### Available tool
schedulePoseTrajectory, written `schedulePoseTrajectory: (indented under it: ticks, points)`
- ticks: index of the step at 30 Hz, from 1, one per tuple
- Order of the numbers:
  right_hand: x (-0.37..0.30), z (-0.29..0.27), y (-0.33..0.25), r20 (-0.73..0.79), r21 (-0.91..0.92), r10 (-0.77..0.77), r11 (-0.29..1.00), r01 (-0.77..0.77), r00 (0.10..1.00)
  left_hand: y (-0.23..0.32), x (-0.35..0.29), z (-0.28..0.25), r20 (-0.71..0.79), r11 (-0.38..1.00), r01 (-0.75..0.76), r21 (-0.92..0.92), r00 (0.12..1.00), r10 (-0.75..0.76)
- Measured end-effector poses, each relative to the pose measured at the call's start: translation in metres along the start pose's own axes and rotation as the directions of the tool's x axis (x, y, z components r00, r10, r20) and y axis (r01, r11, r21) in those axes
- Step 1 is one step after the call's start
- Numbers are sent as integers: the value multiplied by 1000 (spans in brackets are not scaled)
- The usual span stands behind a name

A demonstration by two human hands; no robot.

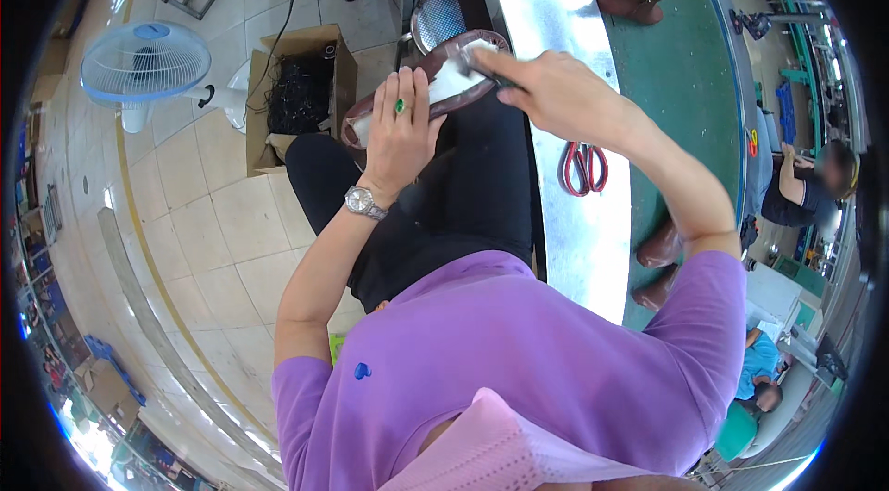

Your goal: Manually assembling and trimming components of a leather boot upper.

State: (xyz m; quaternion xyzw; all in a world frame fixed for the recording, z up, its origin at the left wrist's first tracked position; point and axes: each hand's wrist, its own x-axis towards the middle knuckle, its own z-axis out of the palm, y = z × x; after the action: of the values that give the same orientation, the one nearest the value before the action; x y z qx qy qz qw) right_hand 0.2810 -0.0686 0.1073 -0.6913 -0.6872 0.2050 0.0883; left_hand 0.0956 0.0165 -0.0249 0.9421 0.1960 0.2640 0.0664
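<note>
Across my lap lies a brown shoe (454,103), its whitish underside turned up and its brown edge showing all round. My left hand (400,125) presses on its nearer left end, fingers laid together over the underside and the thumb along the side. At the far right end, my right hand (565,95) grips a dark-handled tool (503,80). The tool's head rests against the pale underside; it is blurred, so I cannot tell its kind. Red-handled scissors (583,169) lie on the metal ledge just below my right forearm.
The shiny metal ledge (579,250) runs along my right, beside a green belt (690,111) bearing brown shoes (632,0). A perforated metal piece (438,19) stands beyond the shoe. To my left are a cardboard box (346,74) of dark tangled material and a fan (146,65).
</note>
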Motion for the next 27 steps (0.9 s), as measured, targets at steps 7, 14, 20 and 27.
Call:
schedulePoseTrajectory:
  ticks: [7,14,20,27]
  points:
    - [22,28,14,-30,-97,49,994,-52,998,6,3,5,-31,990,14,143,999,-10]
    - [19,48,32,-81,-117,120,985,-129,990,15,-1,2,5,988,26,151,1000,-27]
    - [16,46,7,-213,152,96,986,-64,972,21,1,7,-42,996,80,41,996,-78]
    - [18,41,-20,-428,-4,-131,990,143,894,21,2,14,-108,992,73,106,992,-61]
